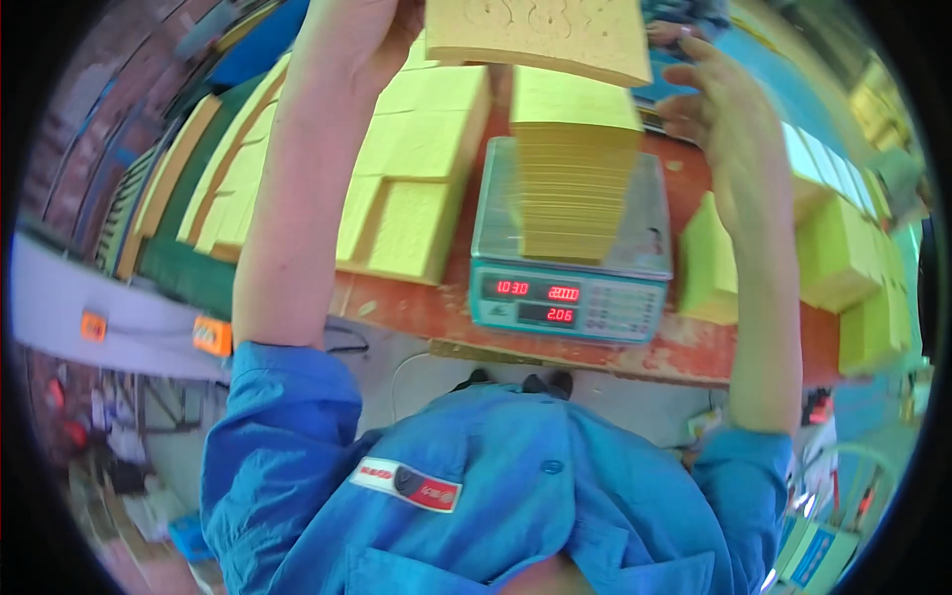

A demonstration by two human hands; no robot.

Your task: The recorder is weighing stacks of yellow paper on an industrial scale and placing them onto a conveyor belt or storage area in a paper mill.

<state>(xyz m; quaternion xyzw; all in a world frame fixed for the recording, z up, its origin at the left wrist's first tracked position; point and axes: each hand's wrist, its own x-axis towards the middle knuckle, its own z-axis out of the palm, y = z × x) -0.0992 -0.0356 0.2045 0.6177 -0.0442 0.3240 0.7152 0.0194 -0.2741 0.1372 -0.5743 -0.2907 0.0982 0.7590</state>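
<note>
A thin stack of yellow paper sheets (535, 45) with pressed curved marks is raised at the top of the view. At its left edge is my left hand (382, 35), gripping it; the fingertips are partly cut off by the frame. My right hand (719, 104) is off the right edge of the sheets, fingers spread and holding nothing. Below the raised sheets, a tall stack of yellow paper (575, 188) stands on a digital scale (570, 307) with lit red figures.
Rows of yellow paper stacks (421, 149) cover the table's left side. More yellow blocks (838, 253) stand at the right, one close to my right forearm. The red tabletop (407, 307) ends in front of my body. Part of another person (684, 15) shows beyond the table.
</note>
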